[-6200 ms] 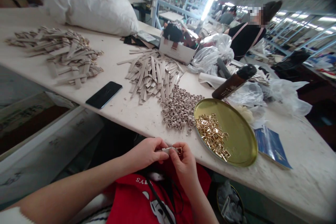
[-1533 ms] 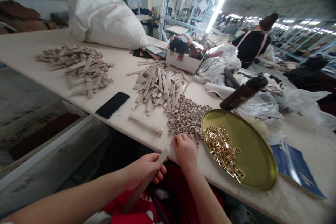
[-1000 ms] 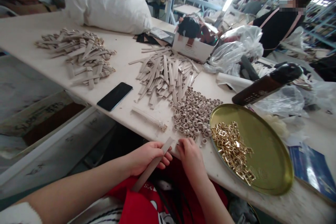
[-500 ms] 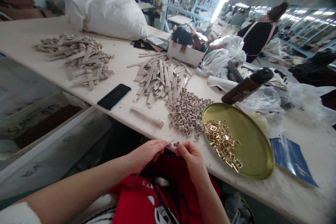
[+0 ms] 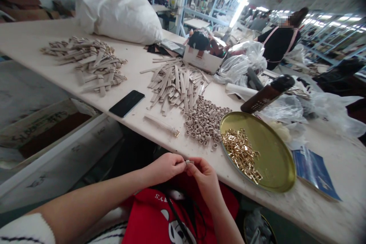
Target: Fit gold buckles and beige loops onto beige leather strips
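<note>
Just off the table's near edge, my left hand (image 5: 170,167) and my right hand (image 5: 205,173) meet, fingertips closed on a narrow beige strap (image 5: 188,162). A small band that looks like a keeper loop sits at the strap's end between the two hands; its exact fit is too small to tell. On the table beyond lie a pile of keeper loops (image 5: 203,122) and a heap of loose straps (image 5: 177,84). One strap with a gold buckle (image 5: 161,125) lies alone. Gold buckles (image 5: 240,152) fill the near left part of a round gold tray (image 5: 274,160).
A phone (image 5: 127,103) lies near the table edge, with a pile of buckled straps (image 5: 94,63) behind it. Around the back stand a white sack (image 5: 120,11), a box (image 5: 201,59) and a dark bottle (image 5: 267,94). A blue booklet (image 5: 316,173) lies right of the tray.
My right hand's loop has come to the strap's end, and my hands have drawn together. The strap's tail below my left hand no longer shows. The view has shifted slightly.
</note>
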Available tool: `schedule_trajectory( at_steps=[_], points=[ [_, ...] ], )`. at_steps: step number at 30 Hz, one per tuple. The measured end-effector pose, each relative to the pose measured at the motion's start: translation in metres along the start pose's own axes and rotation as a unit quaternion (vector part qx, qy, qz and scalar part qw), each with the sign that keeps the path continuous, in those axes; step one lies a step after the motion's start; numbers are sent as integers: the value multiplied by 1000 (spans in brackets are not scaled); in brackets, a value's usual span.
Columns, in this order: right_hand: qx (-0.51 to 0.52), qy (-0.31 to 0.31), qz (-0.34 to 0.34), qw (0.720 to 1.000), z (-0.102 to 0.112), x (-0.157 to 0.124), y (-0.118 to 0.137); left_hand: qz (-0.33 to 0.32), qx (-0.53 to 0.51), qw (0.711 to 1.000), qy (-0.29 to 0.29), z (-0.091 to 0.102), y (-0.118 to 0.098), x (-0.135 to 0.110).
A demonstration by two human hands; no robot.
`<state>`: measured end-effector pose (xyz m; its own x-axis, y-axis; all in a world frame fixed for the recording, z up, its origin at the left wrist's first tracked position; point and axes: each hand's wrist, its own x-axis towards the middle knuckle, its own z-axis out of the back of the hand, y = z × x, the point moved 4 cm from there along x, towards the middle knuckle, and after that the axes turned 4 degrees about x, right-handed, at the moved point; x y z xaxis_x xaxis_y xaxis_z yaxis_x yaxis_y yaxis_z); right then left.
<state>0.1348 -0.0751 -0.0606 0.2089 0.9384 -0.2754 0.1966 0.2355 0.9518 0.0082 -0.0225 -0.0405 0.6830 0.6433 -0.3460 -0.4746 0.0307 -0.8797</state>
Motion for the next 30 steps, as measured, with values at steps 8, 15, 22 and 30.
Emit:
schedule_trajectory(
  at_steps=[8, 15, 22, 30],
  points=[
    [108, -55, -95, 988, 17, 7, -7, 131, -251, 938, 202, 0, -1, -10],
    [70, -43, -74, 994, 2, 10, -11, 80, -249, 957, 126, -11, 4, 7],
    [-206, -79, 102, 970, 31, 18, 19, 44, -236, 969, 63, -7, 10, 33],
    [-656, -219, 107, 714, 135, 62, 61, 71, -232, 969, 40, -14, 8, 44]
  ],
)
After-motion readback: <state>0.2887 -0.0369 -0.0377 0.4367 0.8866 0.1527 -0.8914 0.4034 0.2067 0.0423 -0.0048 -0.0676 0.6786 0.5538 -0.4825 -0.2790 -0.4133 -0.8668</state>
